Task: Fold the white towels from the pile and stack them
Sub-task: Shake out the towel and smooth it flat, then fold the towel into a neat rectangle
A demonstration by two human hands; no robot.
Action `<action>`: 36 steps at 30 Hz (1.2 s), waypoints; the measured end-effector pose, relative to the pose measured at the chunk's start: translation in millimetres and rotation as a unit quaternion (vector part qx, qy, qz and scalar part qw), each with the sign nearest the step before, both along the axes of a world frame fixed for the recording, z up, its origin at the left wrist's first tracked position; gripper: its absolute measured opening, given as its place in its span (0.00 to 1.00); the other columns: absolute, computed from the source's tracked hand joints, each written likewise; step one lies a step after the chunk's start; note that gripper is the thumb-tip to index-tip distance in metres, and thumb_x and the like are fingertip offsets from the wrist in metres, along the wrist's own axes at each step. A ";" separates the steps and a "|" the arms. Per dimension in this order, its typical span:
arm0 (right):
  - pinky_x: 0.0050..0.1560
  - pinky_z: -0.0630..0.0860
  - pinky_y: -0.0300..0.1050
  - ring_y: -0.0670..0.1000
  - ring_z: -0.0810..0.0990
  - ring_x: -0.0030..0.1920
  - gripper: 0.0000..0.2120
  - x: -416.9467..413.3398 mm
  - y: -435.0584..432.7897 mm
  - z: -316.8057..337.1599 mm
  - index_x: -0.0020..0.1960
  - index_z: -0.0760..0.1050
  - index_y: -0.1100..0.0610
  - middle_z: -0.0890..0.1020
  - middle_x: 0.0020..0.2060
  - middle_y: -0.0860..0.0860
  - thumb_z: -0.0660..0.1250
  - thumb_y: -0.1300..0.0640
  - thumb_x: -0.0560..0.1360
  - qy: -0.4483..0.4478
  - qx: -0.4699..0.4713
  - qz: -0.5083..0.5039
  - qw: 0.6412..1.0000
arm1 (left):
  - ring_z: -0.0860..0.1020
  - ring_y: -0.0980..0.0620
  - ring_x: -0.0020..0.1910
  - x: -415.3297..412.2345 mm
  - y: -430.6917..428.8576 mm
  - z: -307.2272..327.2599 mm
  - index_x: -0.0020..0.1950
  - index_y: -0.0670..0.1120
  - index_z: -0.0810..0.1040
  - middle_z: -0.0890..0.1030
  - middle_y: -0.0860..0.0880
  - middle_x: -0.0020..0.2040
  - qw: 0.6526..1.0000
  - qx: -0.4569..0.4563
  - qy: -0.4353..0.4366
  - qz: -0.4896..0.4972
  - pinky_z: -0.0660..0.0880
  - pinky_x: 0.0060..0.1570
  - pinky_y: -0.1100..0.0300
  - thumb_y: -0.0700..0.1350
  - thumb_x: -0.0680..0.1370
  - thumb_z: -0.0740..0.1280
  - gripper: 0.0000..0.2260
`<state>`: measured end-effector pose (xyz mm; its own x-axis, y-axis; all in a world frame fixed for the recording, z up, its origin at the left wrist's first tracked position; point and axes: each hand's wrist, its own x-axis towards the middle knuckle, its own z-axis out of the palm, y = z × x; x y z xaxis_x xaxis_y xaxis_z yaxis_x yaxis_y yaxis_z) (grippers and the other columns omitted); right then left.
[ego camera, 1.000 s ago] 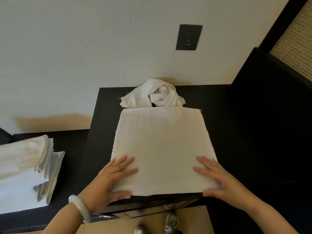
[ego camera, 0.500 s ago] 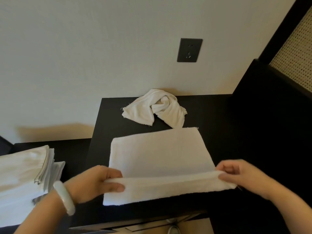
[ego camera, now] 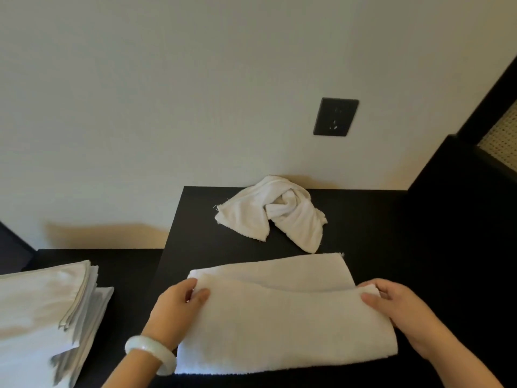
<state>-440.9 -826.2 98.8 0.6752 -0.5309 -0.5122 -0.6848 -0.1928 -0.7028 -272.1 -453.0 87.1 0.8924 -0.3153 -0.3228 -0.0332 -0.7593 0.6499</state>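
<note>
Left wrist: nearest to me, I see a pale bangle (ego camera: pixel 151 352) on it, over the near left corner of the tabletop (ego camera: pixel 377 233).
Left hand: my left hand (ego camera: pixel 179 309) grasps the left end of the towel's upper layer, thumb on top and the other fingers tucked out of sight under the cloth.
Right hand: my right hand (ego camera: pixel 397 312) grasps the right end of the same layer, thumb lying on the cloth and fingers curled round its edge.
Towel in work: the white towel (ego camera: pixel 279 326) lies along the near edge of the tabletop, its near part doubled over; the raised fold runs from one hand to the other, and a strip of the lower layer shows beyond it.
Folded stack: the stack of folded towels (ego camera: pixel 36 309) sits on a lower dark surface (ego camera: pixel 126 270) left of the tabletop, against that surface's near left side, its layered edges facing the tabletop.
Pile: one crumpled towel (ego camera: pixel 274 214), twisted on itself, rests near the far edge of the tabletop, about midway along, apart from the towel I hold.
Wall: a dark outlet plate (ego camera: pixel 335 116) is set in the pale wall above the crumpled towel.
Right side: a black panel (ego camera: pixel 461 219) stands along the tabletop's right edge.
</note>
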 end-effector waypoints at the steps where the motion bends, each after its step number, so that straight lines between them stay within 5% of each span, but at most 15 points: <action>1: 0.38 0.82 0.45 0.43 0.85 0.41 0.05 8.8 0.9 4.6 0.48 0.80 0.40 0.85 0.41 0.41 0.67 0.50 0.77 -0.017 -0.016 -0.005 1.000 | 0.80 0.53 0.37 -0.2 2.2 1.0 0.44 0.52 0.78 0.81 0.47 0.39 0.999 -0.024 0.004 0.035 0.77 0.39 0.59 0.53 0.79 0.65 0.08; 5: 0.39 0.79 0.44 0.46 0.84 0.41 0.04 50.8 12.1 8.5 0.48 0.78 0.43 0.84 0.41 0.45 0.67 0.52 0.78 -0.059 -0.114 -0.030 0.991 | 0.80 0.49 0.39 4.3 2.4 -0.5 0.44 0.48 0.77 0.81 0.46 0.39 0.992 -0.046 0.005 0.119 0.76 0.38 0.58 0.50 0.80 0.65 0.08; 10: 0.35 0.72 0.40 0.44 0.79 0.38 0.04 64.0 34.0 -18.1 0.51 0.73 0.48 0.79 0.40 0.47 0.62 0.49 0.81 -0.001 -0.237 -0.006 0.972 | 0.79 0.49 0.38 -1.0 -16.9 -1.4 0.45 0.48 0.73 0.80 0.48 0.39 0.988 -0.036 0.004 0.152 0.76 0.38 0.55 0.54 0.81 0.61 0.11; 17: 0.31 0.72 0.40 0.46 0.79 0.33 0.07 75.4 26.6 -11.2 0.46 0.69 0.46 0.78 0.34 0.47 0.58 0.46 0.81 -0.079 -0.309 -0.007 0.948 | 0.77 0.44 0.34 -8.2 -22.0 5.6 0.42 0.45 0.69 0.77 0.44 0.34 0.970 -0.051 -0.079 0.224 0.76 0.37 0.49 0.54 0.83 0.54 0.16; 24: 0.26 0.66 0.39 0.44 0.75 0.27 0.11 90.8 34.6 -31.8 0.46 0.64 0.49 0.75 0.30 0.46 0.52 0.45 0.82 0.023 -0.414 0.026 0.910 | 0.78 0.52 0.32 -0.1 -31.4 0.2 0.48 0.52 0.63 0.77 0.50 0.36 0.975 0.097 -0.086 0.182 0.79 0.34 0.54 0.55 0.84 0.48 0.10; 30: 0.25 0.69 0.39 0.45 0.75 0.25 0.10 93.4 36.9 -36.2 0.46 0.63 0.50 0.75 0.29 0.46 0.57 0.45 0.82 0.014 -0.418 0.003 0.908 | 0.76 0.55 0.35 1.0 -31.9 -3.4 0.56 0.51 0.63 0.74 0.53 0.43 0.974 0.116 -0.105 0.163 0.74 0.34 0.60 0.51 0.84 0.52 0.06; 33: 0.33 0.75 0.42 0.46 0.78 0.34 0.09 90.7 42.4 -26.8 0.53 0.68 0.53 0.78 0.37 0.48 0.59 0.47 0.81 -0.018 -0.407 -0.024 0.913 | 0.75 0.54 0.48 -2.1 -31.3 -1.4 0.62 0.48 0.65 0.72 0.51 0.53 0.966 0.153 -0.134 0.158 0.76 0.47 0.60 0.47 0.82 0.58 0.10; 36: 0.58 0.74 0.47 0.51 0.77 0.58 0.20 86.3 62.3 -19.1 0.67 0.71 0.56 0.78 0.58 0.52 0.63 0.49 0.79 -0.068 -0.495 0.016 0.866 | 0.74 0.50 0.59 -11.7 -48.4 5.7 0.65 0.46 0.72 0.74 0.48 0.62 0.943 0.207 -0.246 0.091 0.74 0.58 0.58 0.47 0.77 0.67 0.17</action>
